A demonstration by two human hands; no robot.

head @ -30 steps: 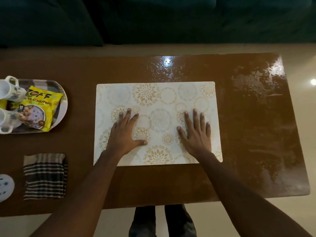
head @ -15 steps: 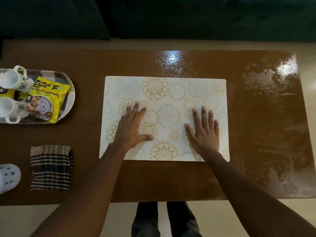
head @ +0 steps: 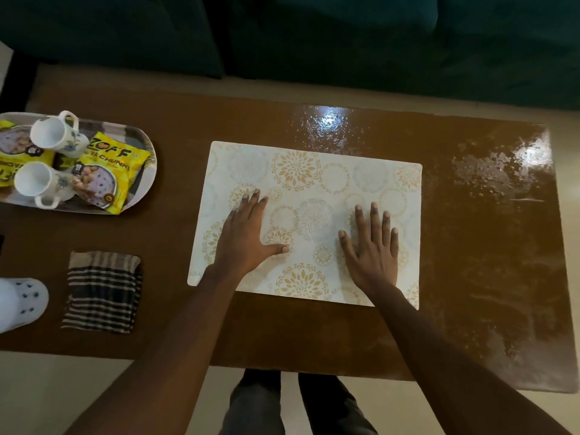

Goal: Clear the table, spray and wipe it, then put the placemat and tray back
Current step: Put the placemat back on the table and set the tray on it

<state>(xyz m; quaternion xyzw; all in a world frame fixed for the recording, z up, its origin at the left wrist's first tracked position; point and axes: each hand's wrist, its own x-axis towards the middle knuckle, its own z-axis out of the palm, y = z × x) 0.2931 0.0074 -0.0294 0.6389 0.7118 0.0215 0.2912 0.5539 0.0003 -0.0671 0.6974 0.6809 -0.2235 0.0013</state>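
Note:
A white placemat [head: 317, 180] with gold and grey floral rings lies flat on the middle of the brown table [head: 489, 262]. My left hand [head: 248, 237] presses palm-down on its left half, fingers spread. On the right half rests my right hand [head: 373, 246], also flat and open. At the table's far left sits an oval tray [head: 147, 183] carrying two white mugs [head: 56, 138] and yellow snack packets [head: 106, 171]. A folded striped cloth [head: 102, 291] lies below the tray, near the front edge.
Wet streaks shine on the table's right part [head: 489, 174]. A white perforated object [head: 22, 302] shows at the left edge. A dark green sofa [head: 314, 36] runs behind the table. My legs [head: 298, 403] stand at the front edge.
Both hands stay flat on the placemat. The view has shifted, so more of the tray and the white object at the left shows.

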